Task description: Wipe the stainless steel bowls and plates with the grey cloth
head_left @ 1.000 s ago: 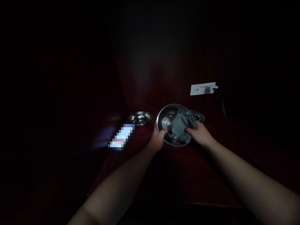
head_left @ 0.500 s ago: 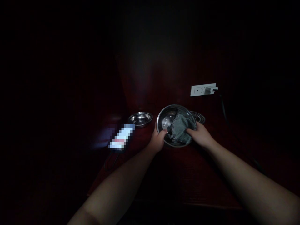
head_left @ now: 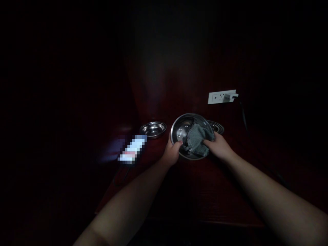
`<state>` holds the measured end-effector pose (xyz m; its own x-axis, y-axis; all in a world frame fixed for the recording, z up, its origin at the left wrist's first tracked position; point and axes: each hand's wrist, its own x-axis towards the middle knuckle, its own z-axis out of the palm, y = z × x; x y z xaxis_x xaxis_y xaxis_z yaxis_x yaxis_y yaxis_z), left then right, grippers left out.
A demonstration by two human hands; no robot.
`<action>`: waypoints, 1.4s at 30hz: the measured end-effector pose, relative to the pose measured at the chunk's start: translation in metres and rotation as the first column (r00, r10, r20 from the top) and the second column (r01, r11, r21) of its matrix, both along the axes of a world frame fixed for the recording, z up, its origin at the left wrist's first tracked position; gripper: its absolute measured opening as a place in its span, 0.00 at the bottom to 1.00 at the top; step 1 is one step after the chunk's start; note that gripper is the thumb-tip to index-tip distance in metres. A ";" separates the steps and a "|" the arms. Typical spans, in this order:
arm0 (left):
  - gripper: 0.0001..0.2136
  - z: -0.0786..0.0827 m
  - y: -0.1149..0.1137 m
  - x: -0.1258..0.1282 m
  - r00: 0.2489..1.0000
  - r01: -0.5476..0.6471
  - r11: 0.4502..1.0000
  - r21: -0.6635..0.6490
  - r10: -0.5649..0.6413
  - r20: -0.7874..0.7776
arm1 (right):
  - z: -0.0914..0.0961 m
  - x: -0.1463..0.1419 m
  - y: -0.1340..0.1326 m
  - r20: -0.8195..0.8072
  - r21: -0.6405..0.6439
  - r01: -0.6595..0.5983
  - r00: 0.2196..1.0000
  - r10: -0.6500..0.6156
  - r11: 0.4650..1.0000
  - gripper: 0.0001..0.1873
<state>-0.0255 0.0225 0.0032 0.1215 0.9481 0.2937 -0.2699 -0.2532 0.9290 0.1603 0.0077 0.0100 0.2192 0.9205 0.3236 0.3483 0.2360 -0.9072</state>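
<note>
A shiny metal bowl [head_left: 176,128] is held tilted above the table, its inside facing me. My left hand [head_left: 172,152] grips its lower left rim, thumb over the edge. My right hand [head_left: 217,147] is closed on a grey-green cloth [head_left: 198,138] at the bowl's right side, thumb pressing the cloth against the inner wall; its other fingers are hidden behind. Behind the bowl on the right, part of another round metal dish [head_left: 219,128] shows.
A second metal bowl [head_left: 153,130] stands at the left on the dark red table [head_left: 194,191]. Nearer lies a lit phone [head_left: 133,149], its screen blurred, with a cable beside it. On the back wall is a white socket panel [head_left: 217,97] with a plug and hanging dark cord.
Hardly anything differs. The whole view has shifted very slightly; both hands keep the same hold on the bowl and cloth.
</note>
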 end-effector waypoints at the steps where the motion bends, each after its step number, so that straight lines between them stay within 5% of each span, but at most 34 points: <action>1: 0.23 0.000 0.000 0.000 1.000 -0.006 1.000 0.002 0.006 -0.001 | 0.000 0.000 0.000 0.004 0.001 0.001 1.000 -0.001 1.000 0.16; 29: 0.24 -0.004 0.000 -0.003 0.998 0.046 0.994 0.099 -0.043 -0.038 | 0.000 0.001 0.003 0.043 0.013 0.061 0.997 -0.061 0.998 0.18; 42: 0.20 -0.005 0.001 -0.003 0.999 0.038 0.999 0.035 -0.037 -0.012 | 0.001 0.000 0.002 0.011 -0.004 0.075 0.997 -0.075 0.997 0.16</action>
